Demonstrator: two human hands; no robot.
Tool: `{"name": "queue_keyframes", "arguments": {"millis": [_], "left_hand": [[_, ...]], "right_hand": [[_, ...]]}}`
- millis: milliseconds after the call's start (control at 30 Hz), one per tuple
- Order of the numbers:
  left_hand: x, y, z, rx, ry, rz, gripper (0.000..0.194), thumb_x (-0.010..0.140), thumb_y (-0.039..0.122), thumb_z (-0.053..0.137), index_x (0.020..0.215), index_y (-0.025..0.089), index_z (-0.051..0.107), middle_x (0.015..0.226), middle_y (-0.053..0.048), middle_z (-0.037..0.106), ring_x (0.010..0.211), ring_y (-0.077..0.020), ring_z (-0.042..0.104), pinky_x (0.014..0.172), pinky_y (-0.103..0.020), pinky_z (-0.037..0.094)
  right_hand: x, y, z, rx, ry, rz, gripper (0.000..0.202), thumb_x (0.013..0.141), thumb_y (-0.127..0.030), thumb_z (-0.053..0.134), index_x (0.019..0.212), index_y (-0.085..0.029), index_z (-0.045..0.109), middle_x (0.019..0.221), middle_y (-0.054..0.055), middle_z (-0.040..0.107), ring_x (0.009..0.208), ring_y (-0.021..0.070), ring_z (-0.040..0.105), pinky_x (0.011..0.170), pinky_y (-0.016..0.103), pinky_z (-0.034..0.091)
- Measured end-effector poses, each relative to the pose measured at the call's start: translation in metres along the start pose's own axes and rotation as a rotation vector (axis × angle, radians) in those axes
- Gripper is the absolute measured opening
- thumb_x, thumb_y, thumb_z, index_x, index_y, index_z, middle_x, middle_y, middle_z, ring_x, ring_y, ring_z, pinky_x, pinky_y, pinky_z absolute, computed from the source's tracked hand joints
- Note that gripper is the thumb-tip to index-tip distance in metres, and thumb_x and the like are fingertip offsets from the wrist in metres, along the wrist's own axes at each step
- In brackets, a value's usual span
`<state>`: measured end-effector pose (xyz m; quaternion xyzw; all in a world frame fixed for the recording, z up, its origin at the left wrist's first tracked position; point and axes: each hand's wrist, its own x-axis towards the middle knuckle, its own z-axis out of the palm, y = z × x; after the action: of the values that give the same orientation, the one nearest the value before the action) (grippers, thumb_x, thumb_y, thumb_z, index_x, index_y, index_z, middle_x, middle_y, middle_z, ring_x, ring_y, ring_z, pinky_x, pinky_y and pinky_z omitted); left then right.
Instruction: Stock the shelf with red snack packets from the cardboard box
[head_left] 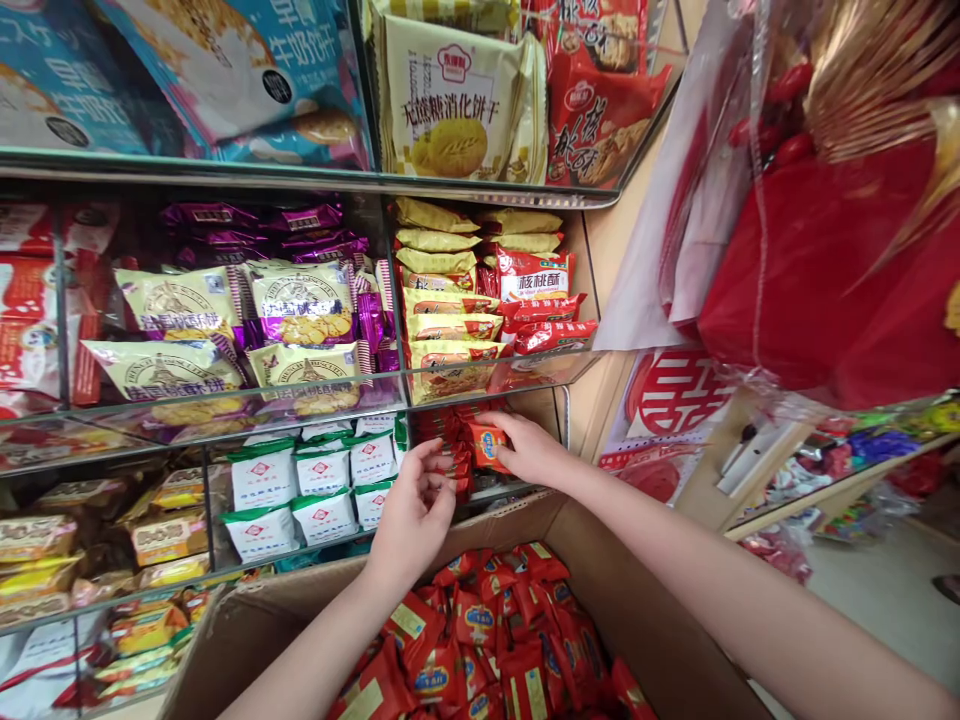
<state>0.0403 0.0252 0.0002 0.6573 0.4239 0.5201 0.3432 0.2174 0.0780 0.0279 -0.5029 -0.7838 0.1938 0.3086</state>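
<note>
Nearest us, below both hands, a cardboard box (615,600) holds a heap of red packets (476,620). Our right hand (529,450) pinches one red packet (489,447) — thumb and fingers on its right end, beside the shelf's red stack (457,425). Our left hand (416,505) hangs loosely curled, unclenched — white packets (324,505) to its left.

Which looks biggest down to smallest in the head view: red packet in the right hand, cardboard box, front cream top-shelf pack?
Biggest: cardboard box
Next: cream pack
Smallest: red packet in the right hand
</note>
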Motion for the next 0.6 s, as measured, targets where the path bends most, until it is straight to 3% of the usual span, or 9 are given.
{"name": "queue_keyframes", "arguments": {"millis": [67, 167, 267, 400, 500, 600], "left_hand": [[-0.002, 0.001, 0.000, 0.036, -0.043, 0.007, 0.036, 0.078, 0.020, 0.047, 0.113, 0.021, 0.038, 0.093, -0.003, 0.052, 0.070, -0.0096, 0.055, 0.069, -0.028, 0.046], [-0.004, 0.003, 0.000, 0.072, -0.084, 0.006, 0.035, 0.078, 0.020, 0.046, 0.113, 0.022, 0.038, 0.092, -0.002, 0.053, 0.065, -0.0087, 0.053, 0.065, -0.026, 0.045], [-0.005, 0.005, 0.001, 0.063, -0.110, -0.010, 0.035, 0.079, 0.022, 0.046, 0.113, 0.022, 0.038, 0.089, -0.002, 0.053, 0.064, -0.0091, 0.054, 0.064, -0.025, 0.044], [-0.004, 0.004, 0.001, 0.025, -0.119, -0.018, 0.034, 0.077, 0.022, 0.049, 0.110, 0.021, 0.040, 0.086, -0.001, 0.055, 0.063, -0.0101, 0.055, 0.063, -0.025, 0.044], [-0.004, 0.003, 0.001, 0.059, -0.128, -0.003, 0.033, 0.078, 0.021, 0.048, 0.110, 0.022, 0.041, 0.085, -0.001, 0.057, 0.062, -0.0101, 0.055, 0.062, -0.025, 0.044], [-0.005, 0.003, 0.000, 0.083, -0.138, -0.003, 0.032, 0.078, 0.022, 0.047, 0.110, 0.022, 0.043, 0.084, -0.001, 0.057, 0.063, -0.0104, 0.055, 0.063, -0.025, 0.045]], "right_hand": [[0.007, 0.011, 0.007, -0.042, -0.029, 0.178, 0.042, 0.065, -0.007, 0.055, 0.106, -0.017, 0.054, 0.106, 0.007, 0.059, 0.099, 0.0194, 0.053, 0.086, 0.033, 0.041], [0.015, 0.022, 0.017, -0.036, -0.069, 0.352, 0.034, 0.061, -0.008, 0.061, 0.094, -0.015, 0.056, 0.088, 0.006, 0.064, 0.076, 0.0173, 0.060, 0.065, 0.029, 0.049], [0.020, 0.026, 0.022, -0.048, -0.139, 0.430, 0.027, 0.056, -0.009, 0.067, 0.081, -0.014, 0.059, 0.077, 0.003, 0.066, 0.066, 0.0148, 0.060, 0.056, 0.024, 0.048], [0.025, 0.029, 0.023, -0.155, -0.223, 0.466, 0.027, 0.044, -0.009, 0.074, 0.067, -0.014, 0.061, 0.072, 0.005, 0.066, 0.071, 0.0205, 0.063, 0.061, 0.027, 0.049], [0.029, 0.031, 0.023, -0.259, -0.219, 0.477, 0.036, 0.043, -0.010, 0.075, 0.076, -0.014, 0.062, 0.084, 0.010, 0.066, 0.085, 0.0254, 0.062, 0.070, 0.029, 0.048], [0.030, 0.032, 0.026, -0.331, -0.168, 0.492, 0.065, 0.045, -0.016, 0.076, 0.105, -0.008, 0.053, 0.102, 0.018, 0.061, 0.097, 0.0279, 0.058, 0.077, 0.031, 0.047]]}}
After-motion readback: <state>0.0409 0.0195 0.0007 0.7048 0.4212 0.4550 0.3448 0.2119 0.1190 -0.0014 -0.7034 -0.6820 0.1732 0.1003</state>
